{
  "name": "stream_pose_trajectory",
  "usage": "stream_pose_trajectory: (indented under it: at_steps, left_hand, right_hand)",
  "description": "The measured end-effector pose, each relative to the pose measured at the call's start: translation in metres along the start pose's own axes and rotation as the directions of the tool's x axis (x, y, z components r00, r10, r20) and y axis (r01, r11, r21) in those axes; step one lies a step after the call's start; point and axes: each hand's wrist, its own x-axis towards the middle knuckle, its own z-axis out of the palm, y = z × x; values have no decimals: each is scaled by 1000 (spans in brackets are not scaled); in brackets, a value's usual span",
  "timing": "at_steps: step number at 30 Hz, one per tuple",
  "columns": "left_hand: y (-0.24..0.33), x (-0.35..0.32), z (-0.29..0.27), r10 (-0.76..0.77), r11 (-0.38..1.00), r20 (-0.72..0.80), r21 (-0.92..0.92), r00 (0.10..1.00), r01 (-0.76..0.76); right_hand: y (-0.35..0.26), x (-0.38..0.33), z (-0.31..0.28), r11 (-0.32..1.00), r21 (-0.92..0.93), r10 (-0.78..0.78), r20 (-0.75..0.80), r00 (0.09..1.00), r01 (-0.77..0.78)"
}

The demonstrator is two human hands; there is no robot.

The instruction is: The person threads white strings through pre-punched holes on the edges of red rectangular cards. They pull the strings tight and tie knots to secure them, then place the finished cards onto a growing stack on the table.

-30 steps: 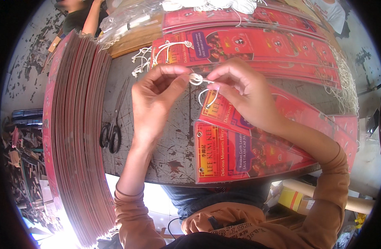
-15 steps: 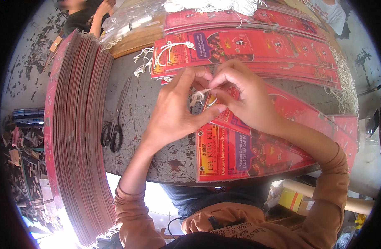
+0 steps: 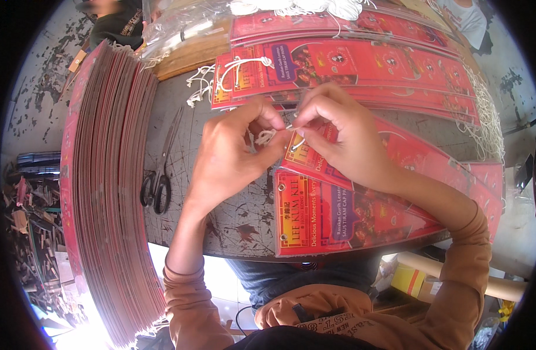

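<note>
Between my two hands is a white cord [image 3: 265, 137], looped and bunched at the end of a long red printed sign [image 3: 303, 153]. My left hand [image 3: 236, 149] pinches the cord near its loop. Thumb and fingers of my right hand [image 3: 338, 134] close on another part of the same cord, just beside the left fingertips. The cord passes through a metal-rimmed hole at the sign's yellow end. Beneath lies another red sign [image 3: 297, 216], with two eyelets at its left end and no cord in them. My fingers partly hide the knot.
Black-handled scissors [image 3: 157, 189] lie left of my hands. Further left stands a tall stack of signs [image 3: 107, 192] on edge. Corded red signs [image 3: 367, 64] lie in piles at the back, with white cord bundles [image 3: 297, 7] behind. Another person [image 3: 117, 26] is at the upper left.
My left hand has moved slightly left and turned, drawing the cord loop left. My right hand stays nearly in place. The other person's raised arm has dropped out of sight.
</note>
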Motion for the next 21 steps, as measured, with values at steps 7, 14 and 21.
stream_pose_trajectory:
  at_steps: [7, 14, 21]
  left_hand:
    - [-1, -1, -14, 41, 996, 20, 73, 999, -42]
    - [-3, 1, -21, 131, 987, 25, 94, 991, -133]
    - [-8, -2, -28, 74, 997, -66, -31, 995, -76]
  right_hand:
    - [-1, 1, -1, 1000, 9, 9, 7, 1000, -9]
    - [3, 0, 1, 1000, 18, 0, -34, 999, 1]
    - [13, -2, 1, 997, 80, 25, -82, 996, -19]
